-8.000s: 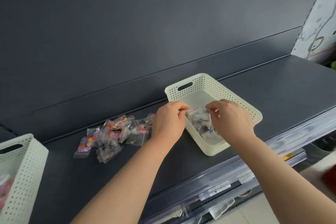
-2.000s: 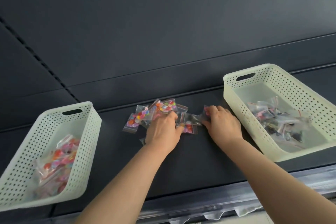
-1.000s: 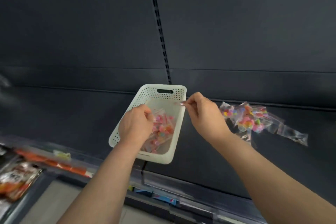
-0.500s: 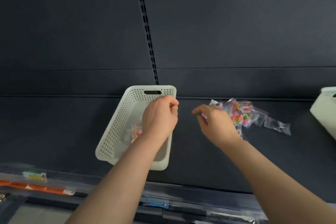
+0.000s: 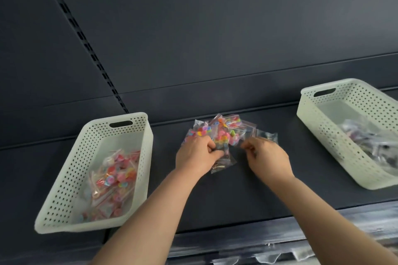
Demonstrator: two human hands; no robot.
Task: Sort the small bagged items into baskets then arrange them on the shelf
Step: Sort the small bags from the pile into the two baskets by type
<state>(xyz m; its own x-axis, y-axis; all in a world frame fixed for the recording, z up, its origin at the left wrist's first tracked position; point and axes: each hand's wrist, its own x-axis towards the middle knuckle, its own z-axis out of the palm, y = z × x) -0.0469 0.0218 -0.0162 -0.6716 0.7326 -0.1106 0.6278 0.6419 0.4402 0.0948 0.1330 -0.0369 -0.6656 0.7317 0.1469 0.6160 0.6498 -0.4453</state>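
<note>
A pile of small clear bags [image 5: 226, 132] with colourful pieces lies on the dark shelf [image 5: 237, 196] between two white perforated baskets. The left basket [image 5: 71, 170] holds several colourful bags. The right basket [image 5: 316, 127] holds several bags of dark and pale items. My left hand [image 5: 197, 158] lies on the pile's near edge, its fingers curled round a colourful bag. My right hand [image 5: 268, 158] is just right of it, thumb and forefinger pinched at a clear bag [image 5: 267, 135] on the pile's right side. Another bag [image 5: 223, 163] lies flat beside my left hand.
The shelf's dark back panel [image 5: 215, 38] rises right behind the pile, with a slotted upright [image 5: 86, 45] at the left. A transparent price rail [image 5: 280, 236] runs along the shelf's front edge.
My view has swung right from the left basket back to the pile. Both hands left that basket and now reach into the pile; the right basket has come into view.
</note>
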